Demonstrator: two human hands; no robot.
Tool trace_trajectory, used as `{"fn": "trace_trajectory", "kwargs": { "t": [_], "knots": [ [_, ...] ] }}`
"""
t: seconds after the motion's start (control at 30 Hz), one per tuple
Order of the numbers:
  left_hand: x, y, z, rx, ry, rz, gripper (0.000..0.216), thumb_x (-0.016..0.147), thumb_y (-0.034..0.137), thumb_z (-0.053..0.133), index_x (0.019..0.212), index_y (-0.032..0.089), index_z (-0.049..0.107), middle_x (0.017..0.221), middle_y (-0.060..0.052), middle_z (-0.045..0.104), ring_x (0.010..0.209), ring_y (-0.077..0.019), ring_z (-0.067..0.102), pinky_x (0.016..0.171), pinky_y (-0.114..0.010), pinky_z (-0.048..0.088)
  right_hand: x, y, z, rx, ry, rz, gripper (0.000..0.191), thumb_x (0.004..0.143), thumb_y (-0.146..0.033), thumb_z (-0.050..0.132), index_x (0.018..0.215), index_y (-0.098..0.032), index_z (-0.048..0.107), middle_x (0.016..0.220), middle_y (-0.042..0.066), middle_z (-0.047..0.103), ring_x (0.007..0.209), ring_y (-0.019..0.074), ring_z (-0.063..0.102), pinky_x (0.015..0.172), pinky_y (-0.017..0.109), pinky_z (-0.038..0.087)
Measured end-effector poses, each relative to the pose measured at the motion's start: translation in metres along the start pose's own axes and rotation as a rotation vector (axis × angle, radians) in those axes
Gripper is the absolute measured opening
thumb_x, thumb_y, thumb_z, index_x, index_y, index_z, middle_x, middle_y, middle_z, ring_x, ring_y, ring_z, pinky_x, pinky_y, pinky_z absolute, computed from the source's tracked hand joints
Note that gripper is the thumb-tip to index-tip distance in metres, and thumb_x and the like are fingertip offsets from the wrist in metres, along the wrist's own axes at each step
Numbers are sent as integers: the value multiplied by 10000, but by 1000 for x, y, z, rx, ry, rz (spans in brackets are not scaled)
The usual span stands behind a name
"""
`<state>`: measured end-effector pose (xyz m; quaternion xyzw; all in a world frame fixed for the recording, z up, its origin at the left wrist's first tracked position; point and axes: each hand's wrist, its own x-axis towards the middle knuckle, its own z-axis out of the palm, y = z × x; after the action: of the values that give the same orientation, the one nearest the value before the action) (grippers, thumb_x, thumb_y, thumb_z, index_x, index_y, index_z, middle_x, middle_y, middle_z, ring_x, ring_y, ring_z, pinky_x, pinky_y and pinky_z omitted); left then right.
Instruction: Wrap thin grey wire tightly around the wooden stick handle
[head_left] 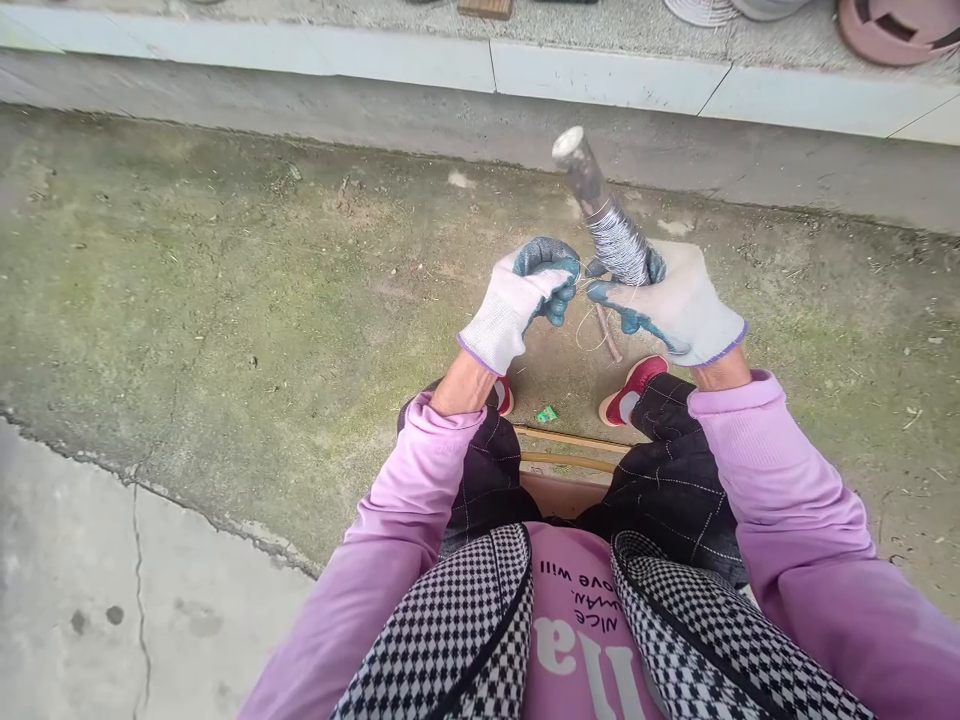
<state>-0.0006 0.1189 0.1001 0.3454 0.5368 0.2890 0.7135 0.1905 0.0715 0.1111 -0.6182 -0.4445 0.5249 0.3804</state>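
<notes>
Silvery thin wire [621, 245] is wound in many turns round a thick round stick [583, 172], whose pale cut end points up and away from me. My right hand [686, 300], in a white glove with a blue-grey coated palm, is wrapped round the lower part of the winding. Beside it, my left hand [521, 300] wears a matching glove, its fingers closed in a pinch on a loose strand of the wire. A slack loop of this strand hangs between the hands. Below the loop shows a thin brown rod [609, 335]; whether it joins the stick is hidden.
Ahead runs a raised concrete ledge [420, 30] faced with white tiles, with a pinkish-brown object [885, 30] at its right end. A small green wrapper [547, 413] lies on the mossy ground between my red shoes. Wooden bars [574, 440] show between my legs.
</notes>
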Motion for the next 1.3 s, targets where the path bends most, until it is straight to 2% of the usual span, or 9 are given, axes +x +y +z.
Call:
{"fn": "trace_trajectory", "kwargs": {
  "t": [0.1, 0.2, 0.4, 0.6, 0.73, 0.83, 1.03, 1.2, 1.3],
  "knots": [
    [6, -9, 3, -5, -18, 12, 288, 895, 197, 819, 1170, 170, 740, 703, 33, 690, 619, -126, 682, 673, -268, 590, 1, 3, 7, 34, 6, -13, 523, 704, -505, 1087, 757, -236, 642, 614, -30, 581, 502, 107, 479, 394, 248, 390],
    [11, -11, 1, -70, -6, 19, 230, 887, 225, 846, 1070, 199, 708, 769, 19, 729, 699, -147, 749, 713, -275, 616, 0, 0, 8, 157, -2, 34, 551, 697, -575, 1054, 719, -250, 609, 574, -37, 539, 462, 104, 438, 367, 258, 371],
    [13, 6, -20, -187, 44, 46, 240, 942, 364, 863, 1000, 240, 666, 790, 11, 737, 746, -131, 771, 656, -204, 590, -2, -8, -2, 223, 30, 39, 446, 711, -454, 1014, 719, -248, 618, 542, -60, 495, 419, 95, 410, 360, 269, 385],
    [10, 1, -12, -90, 69, 77, 255, 925, 296, 822, 1147, 229, 716, 779, 14, 746, 690, -129, 743, 665, -231, 610, -1, -9, 4, 143, 54, -16, 401, 783, -385, 1035, 1044, -210, 786, 640, -50, 617, 467, 106, 479, 396, 273, 387],
    [14, -8, -2, -37, 42, 59, 281, 892, 257, 824, 1145, 206, 711, 755, 16, 730, 670, -131, 732, 679, -249, 604, 2, -3, 8, 12, 90, -8, 271, 793, -256, 1012, 946, -204, 794, 696, -20, 693, 523, 113, 515, 430, 262, 419],
    [18, -14, 0, -19, 19, 53, 297, 885, 284, 842, 1141, 206, 714, 738, 26, 713, 681, -148, 741, 694, -273, 612, 4, 1, 8, 13, 94, -51, 296, 760, -287, 1044, 871, -205, 782, 711, -6, 701, 567, 119, 532, 443, 254, 431],
    [18, -14, 3, -98, 25, 42, 226, 865, 272, 878, 977, 230, 685, 726, 39, 704, 685, -148, 742, 656, -255, 597, 3, -1, 4, 186, -45, 22, 434, 713, -494, 1071, 807, -250, 724, 582, -31, 579, 459, 105, 441, 353, 255, 379],
    [18, -2, -8, -239, 80, -38, 179, 974, 332, 817, 939, 236, 670, 744, 17, 733, 660, -121, 725, 620, -218, 577, -4, -4, -2, 268, -214, 127, 458, 616, -425, 1042, 767, -247, 648, 531, -71, 520, 385, 86, 394, 335, 248, 339],
    [19, 8, -21, -299, 68, -30, 225, 1032, 420, 805, 983, 238, 681, 726, 37, 700, 613, -88, 677, 576, -186, 523, -6, -3, -8, 292, -259, 153, 489, 640, -428, 1030, 756, -272, 582, 501, -91, 452, 378, 85, 355, 340, 252, 315]
  ]
}}
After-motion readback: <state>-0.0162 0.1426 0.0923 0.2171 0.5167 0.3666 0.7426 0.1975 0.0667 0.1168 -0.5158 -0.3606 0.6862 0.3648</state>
